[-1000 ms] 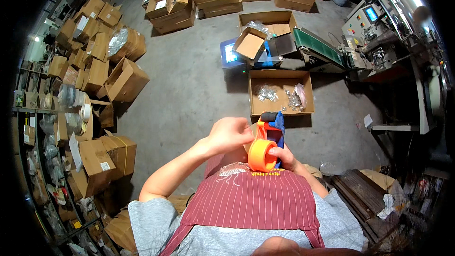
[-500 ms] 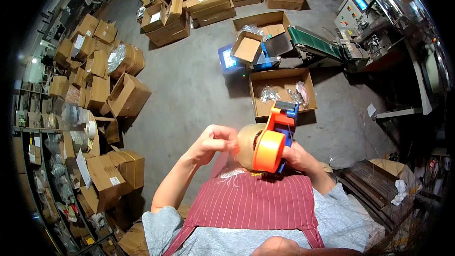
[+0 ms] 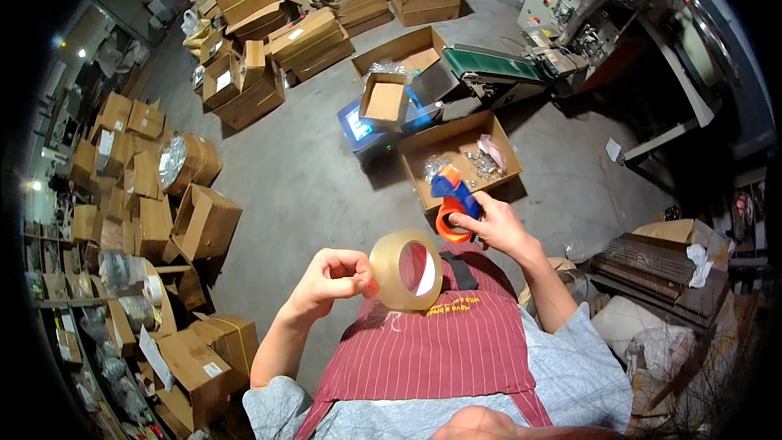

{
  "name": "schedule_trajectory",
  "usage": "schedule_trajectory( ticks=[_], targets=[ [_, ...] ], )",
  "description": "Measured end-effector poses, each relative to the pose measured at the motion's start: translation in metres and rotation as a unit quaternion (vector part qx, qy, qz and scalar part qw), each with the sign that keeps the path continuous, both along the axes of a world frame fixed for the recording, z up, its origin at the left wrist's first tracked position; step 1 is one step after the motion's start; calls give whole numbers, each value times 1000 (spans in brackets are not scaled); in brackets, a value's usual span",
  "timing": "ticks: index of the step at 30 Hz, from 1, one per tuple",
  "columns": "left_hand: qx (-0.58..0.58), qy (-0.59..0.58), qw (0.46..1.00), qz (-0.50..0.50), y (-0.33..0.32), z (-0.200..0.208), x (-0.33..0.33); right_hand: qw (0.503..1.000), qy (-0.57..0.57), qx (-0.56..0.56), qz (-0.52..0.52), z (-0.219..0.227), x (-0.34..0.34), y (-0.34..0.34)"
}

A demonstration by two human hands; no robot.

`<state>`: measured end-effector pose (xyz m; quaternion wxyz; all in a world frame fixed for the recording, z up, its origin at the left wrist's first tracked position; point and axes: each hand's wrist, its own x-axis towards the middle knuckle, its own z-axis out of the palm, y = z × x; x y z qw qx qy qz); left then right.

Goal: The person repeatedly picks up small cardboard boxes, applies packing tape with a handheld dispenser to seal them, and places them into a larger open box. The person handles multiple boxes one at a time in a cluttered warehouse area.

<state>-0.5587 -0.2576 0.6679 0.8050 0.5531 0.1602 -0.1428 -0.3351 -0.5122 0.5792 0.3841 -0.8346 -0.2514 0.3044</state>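
Note:
In front of my apron point(image 3: 440, 342), my left hand point(image 3: 332, 275) is closed in a pinch at the edge of a wide roll of clear yellowish tape point(image 3: 389, 269). The roll's round opening faces up toward me, with the apron visible through it. A bit of red shows at my fingertips beside the roll. My right hand point(image 3: 503, 230) grips an orange and blue tape dispenser point(image 3: 466, 195), held farther out and to the right of the roll. Roll and dispenser are apart. A black rectangular piece point(image 3: 462, 271) lies against the apron's edge beyond the roll.
Beyond the dispenser, an open carton point(image 3: 423, 183) holds small bagged parts. Behind it are a machine with a lit screen point(image 3: 358, 124), a small box point(image 3: 384, 102) and a green conveyor point(image 3: 497, 65). Stacked cartons point(image 3: 195, 224) stand left; dark slatted pieces point(image 3: 652, 269) lie right.
The tape roll has come away from the dispenser. My right hand has moved the dispenser outward, while my left hand stays at the roll. The whole view has turned slightly.

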Motion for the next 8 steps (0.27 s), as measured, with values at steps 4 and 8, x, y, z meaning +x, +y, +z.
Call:
schedule_trajectory(
  ticks=[4, 8],
  targets=[
    [-7, 3, 999, -34, 0, -9, -7, 997, -1, 37, 61, -16, -15, -13],
    [-10, 0, 998, -58, 1, -15, -12, 977, 25, -68, 202, -26, -19, -37]
  ],
)
